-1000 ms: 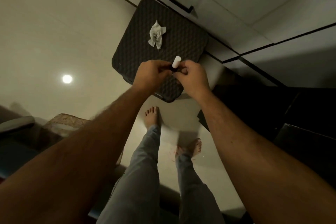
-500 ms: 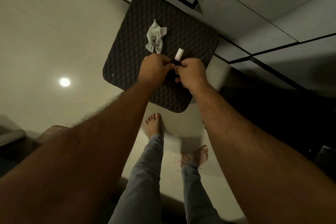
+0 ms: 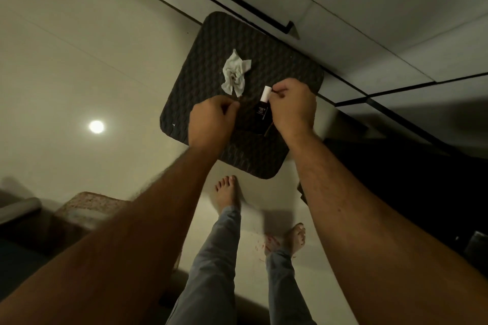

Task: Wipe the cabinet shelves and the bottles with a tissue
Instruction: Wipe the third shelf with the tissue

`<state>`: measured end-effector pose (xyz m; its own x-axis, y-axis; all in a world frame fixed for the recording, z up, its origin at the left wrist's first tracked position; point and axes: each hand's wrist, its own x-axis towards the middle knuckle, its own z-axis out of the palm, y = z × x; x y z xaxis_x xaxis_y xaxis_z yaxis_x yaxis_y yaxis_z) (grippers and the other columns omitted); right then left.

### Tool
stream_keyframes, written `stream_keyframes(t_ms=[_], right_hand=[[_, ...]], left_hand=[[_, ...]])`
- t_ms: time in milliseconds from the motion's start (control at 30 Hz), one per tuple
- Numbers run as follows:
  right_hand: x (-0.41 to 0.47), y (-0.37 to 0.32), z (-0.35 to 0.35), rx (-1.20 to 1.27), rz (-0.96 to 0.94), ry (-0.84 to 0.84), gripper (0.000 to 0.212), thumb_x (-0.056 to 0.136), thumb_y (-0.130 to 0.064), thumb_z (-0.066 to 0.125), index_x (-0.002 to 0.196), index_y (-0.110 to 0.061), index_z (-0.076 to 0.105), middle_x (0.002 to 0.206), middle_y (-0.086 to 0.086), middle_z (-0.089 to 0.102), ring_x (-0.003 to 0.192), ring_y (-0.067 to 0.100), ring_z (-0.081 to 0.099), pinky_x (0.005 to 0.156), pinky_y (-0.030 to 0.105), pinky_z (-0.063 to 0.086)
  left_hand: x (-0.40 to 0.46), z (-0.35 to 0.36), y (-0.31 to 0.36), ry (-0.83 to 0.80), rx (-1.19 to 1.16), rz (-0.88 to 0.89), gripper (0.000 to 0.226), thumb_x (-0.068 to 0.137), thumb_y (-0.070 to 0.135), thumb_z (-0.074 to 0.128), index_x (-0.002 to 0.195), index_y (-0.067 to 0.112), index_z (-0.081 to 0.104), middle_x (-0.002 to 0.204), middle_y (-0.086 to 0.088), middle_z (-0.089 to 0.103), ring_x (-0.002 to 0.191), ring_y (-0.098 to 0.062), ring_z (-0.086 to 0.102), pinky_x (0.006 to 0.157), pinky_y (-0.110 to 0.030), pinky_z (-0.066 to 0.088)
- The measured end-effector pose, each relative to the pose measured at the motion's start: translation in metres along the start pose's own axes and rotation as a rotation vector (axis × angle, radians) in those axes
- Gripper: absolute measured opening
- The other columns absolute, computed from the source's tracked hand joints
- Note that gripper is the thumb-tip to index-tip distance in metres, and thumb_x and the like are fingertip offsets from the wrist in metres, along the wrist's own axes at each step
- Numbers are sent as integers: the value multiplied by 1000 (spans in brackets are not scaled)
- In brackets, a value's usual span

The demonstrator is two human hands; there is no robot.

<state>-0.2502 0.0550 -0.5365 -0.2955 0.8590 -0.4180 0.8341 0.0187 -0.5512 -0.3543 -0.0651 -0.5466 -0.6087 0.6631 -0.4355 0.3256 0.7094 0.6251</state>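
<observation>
Hands (image 3: 264,111) around white-capped dark bottle (image 3: 262,109)

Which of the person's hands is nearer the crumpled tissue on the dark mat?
Left. The left hand sits just below the crumpled tissue without touching it. The right hand is farther off to its right, beside the small dark bottle.

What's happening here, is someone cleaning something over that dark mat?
A person stands barefoot on a pale floor, looking down at both hands over a dark textured mat. The right hand holds a small dark bottle with a white cap. The left hand is beside it, fingers curled, apparently holding nothing. A crumpled tissue lies on the mat, untouched for now.
</observation>
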Motion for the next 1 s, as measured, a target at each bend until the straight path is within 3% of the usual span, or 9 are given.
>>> stream_keyframes(t_ms=[167,333,433,567,667,767,867,933,1000], right_hand=[[22,-39,13,-152,-297,-131,30,89,-24,68,117,-18,62,114,3,61,100,14,60,84,29,53],[28,-63,44,-255,-328,-171,55,84,-36,73,132,-21,52,134,6,46,115,20,53,89,32,53],[26,-57,56,-324,-335,-123,40,86,-21,71,124,-19,57,133,6,45,115,21,55,92,33,53],[20,-44,46,-221,-302,-67,28,89,-12,66,116,-15,66,125,8,54,110,18,58,93,28,52],[-1,-34,17,-60,-298,-38,25,89,-11,67,114,-13,68,120,8,56,101,13,57,80,18,54],[-40,-12,-27,33,-286,5,24,88,-10,66,112,-13,68,118,5,56,94,8,56,60,2,43],[-95,20,-81,92,-276,62,22,87,-11,67,109,-13,68,114,3,58,84,0,51,61,-6,37],[-137,46,-123,138,-267,108,21,86,-12,69,107,-13,69,110,3,60,82,0,54,64,-2,42],[-181,74,-166,189,-261,138,20,84,-13,70,104,-14,70,105,4,64,83,5,61,72,14,54]], left_hand=[[6,-36,-25,96,78,10,23,98,28,52,116,19,64,107,4,65,88,-2,53,77,-19,40],[19,-50,-41,30,178,47,24,98,29,52,117,20,63,110,-1,65,93,-11,57,79,-28,45],[12,-52,-43,51,168,63,23,97,30,51,114,22,64,109,1,66,95,-13,60,81,-30,47],[-11,-47,-35,95,142,81,21,97,30,52,110,21,66,104,2,66,93,-13,61,82,-33,50],[-33,-39,-22,97,131,106,20,97,31,52,109,22,66,105,4,66,92,-7,59,83,-28,49],[-64,-29,2,100,116,132,20,97,31,53,110,21,65,106,5,65,92,-5,58,84,-28,50],[-109,-17,37,81,131,186,19,96,32,53,109,24,63,106,5,62,94,-6,57,86,-30,50],[-150,-11,64,45,151,233,19,96,32,52,110,24,62,106,6,58,95,-7,55,85,-29,48],[-195,-8,93,13,180,287,19,97,32,51,110,23,62,105,4,57,96,-9,55,84,-30,48]])
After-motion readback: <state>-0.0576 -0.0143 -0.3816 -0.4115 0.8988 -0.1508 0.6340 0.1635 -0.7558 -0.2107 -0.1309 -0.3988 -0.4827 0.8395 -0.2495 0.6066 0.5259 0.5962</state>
